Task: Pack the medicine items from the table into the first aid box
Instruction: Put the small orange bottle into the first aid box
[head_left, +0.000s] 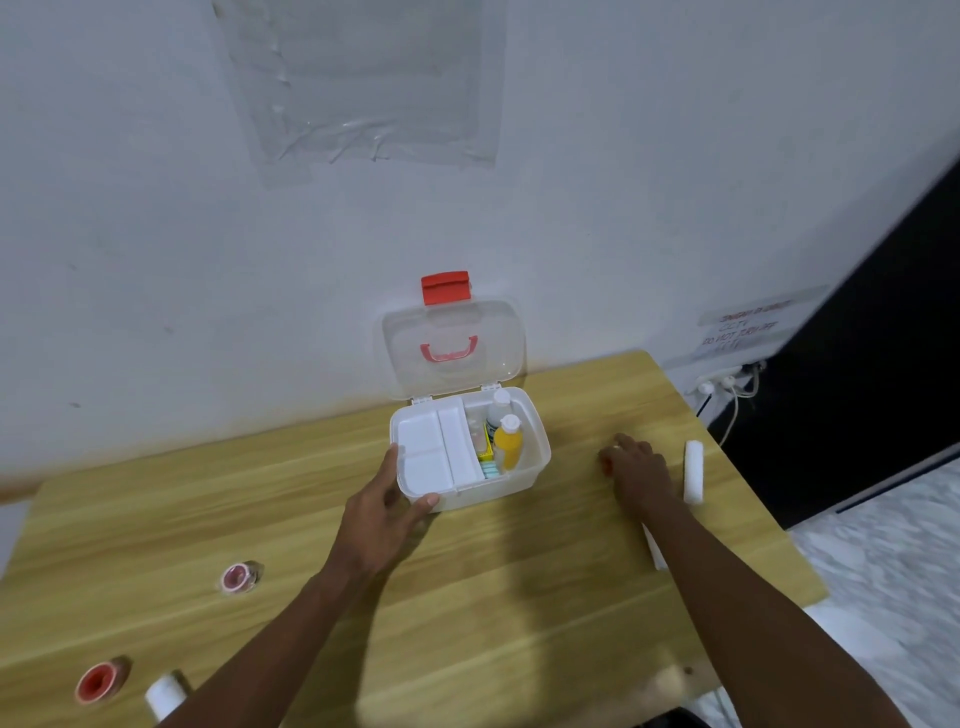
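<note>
- Centrally, the first aid box (470, 447) sits on the wooden worktop (260, 519) by the wall, its clear lid (452, 345) swung up with a red latch (445, 287) on top.
- Inside, a white tray (434, 449) fills the left part; a yellow bottle (508, 441) and a white-capped bottle (498, 408) stand in the right part.
- Left hand (387, 499) rests spread against the box's near-left corner, thumb on the front wall.
- Right hand (636, 467) lies on the worktop right of the box, fingers curled over something small and red; whether it grips cannot be told.
- A white gauze roll (693, 472) lies just beside the right hand.
- Two pink tape rolls (238, 578) (98, 682) and another white roll (163, 693) lie at the near left.
</note>
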